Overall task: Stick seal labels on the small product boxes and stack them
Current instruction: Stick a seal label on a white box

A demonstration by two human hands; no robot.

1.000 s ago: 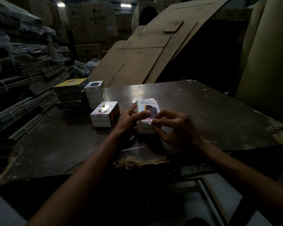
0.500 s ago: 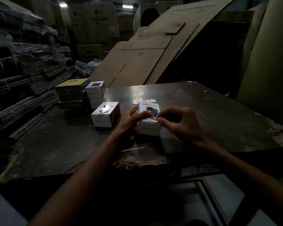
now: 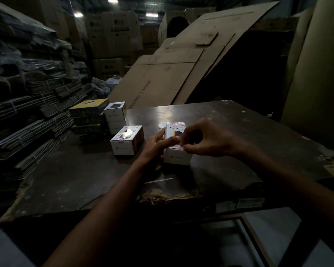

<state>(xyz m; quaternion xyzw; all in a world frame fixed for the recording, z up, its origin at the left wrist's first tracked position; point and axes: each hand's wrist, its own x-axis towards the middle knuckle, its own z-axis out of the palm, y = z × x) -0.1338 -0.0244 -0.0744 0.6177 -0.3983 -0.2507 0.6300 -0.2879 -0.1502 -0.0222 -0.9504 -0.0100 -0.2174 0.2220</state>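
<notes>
Head view: a small white box [image 3: 176, 151] stands near the middle of the dark desk [image 3: 69, 176], and everything else is placed from it. The left hand [image 3: 156, 145] wraps its left side, thumb laid across the top front edge, so that grip is closed on the box. The right hand [image 3: 206, 139] comes in from the right, thumb and forefinger pressed together on a small pink label [image 3: 180, 147] at the box's top front edge; the light is dim, so whether the label is already stuck down cannot be told. Just behind the box lies a strip of labels [image 3: 178, 123]. To its left, close by but apart, sits a second white box [image 3: 126, 140] with a pink label on its front edge. Further back-left, two white boxes [image 3: 115, 117] are stacked, touching a pile of yellow-topped boxes [image 3: 88, 114].
</notes>
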